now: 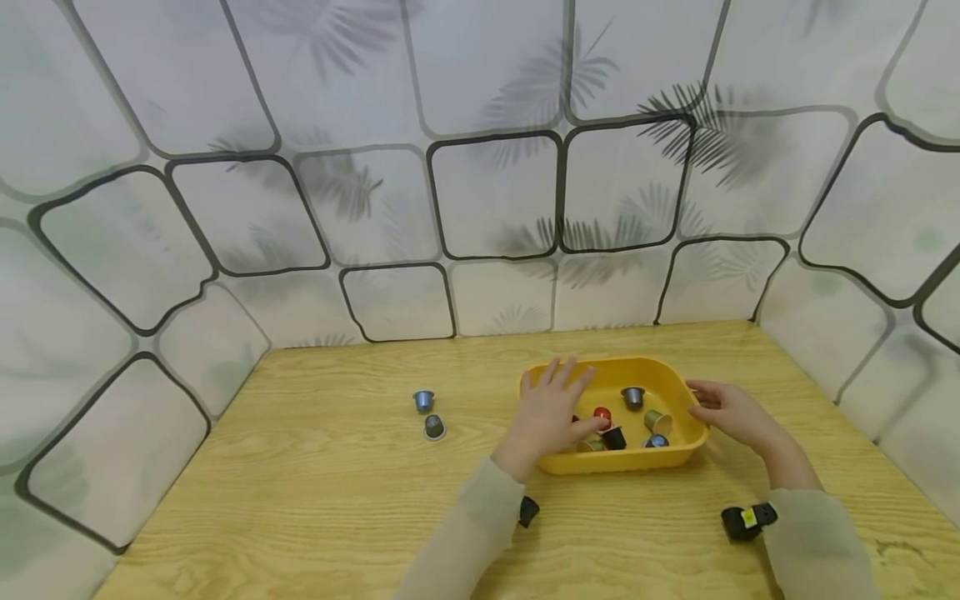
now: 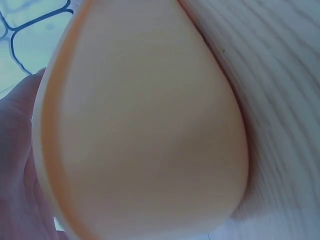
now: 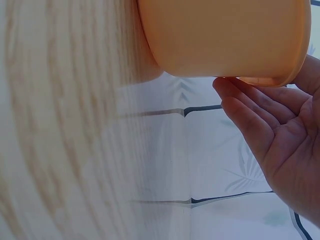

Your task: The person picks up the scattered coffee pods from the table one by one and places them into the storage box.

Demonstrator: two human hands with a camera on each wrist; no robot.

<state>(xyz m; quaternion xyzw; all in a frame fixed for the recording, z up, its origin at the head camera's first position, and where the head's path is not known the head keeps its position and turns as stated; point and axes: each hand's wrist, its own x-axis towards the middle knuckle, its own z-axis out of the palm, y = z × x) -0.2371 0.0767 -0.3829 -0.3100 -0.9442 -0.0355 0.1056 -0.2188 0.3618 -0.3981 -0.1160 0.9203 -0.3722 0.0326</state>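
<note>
A yellow plastic tray (image 1: 622, 461) holds several coffee capsules. Among them are a red one (image 1: 602, 413), a black one (image 1: 615, 438), a dark grey one (image 1: 633, 397), a pale green one (image 1: 657, 422) and a blue one (image 1: 657, 441). Fingers spread, my left hand (image 1: 546, 423) reaches over the tray's left end and hides some capsules there. In the left wrist view, the tray's outer wall (image 2: 150, 120) fills most of the picture. At the opposite end my right hand (image 1: 738, 418) holds the rim, its long fingers (image 3: 250, 117) against the outside and the thumb at the rim.
Left of the tray, a blue capsule (image 1: 423, 401) and a grey one (image 1: 434, 427) stand on the wooden table (image 1: 322, 500). Patterned fabric walls (image 1: 495, 200) enclose the table's back and sides. Black wrist cameras (image 1: 742, 523) jut from both sleeves.
</note>
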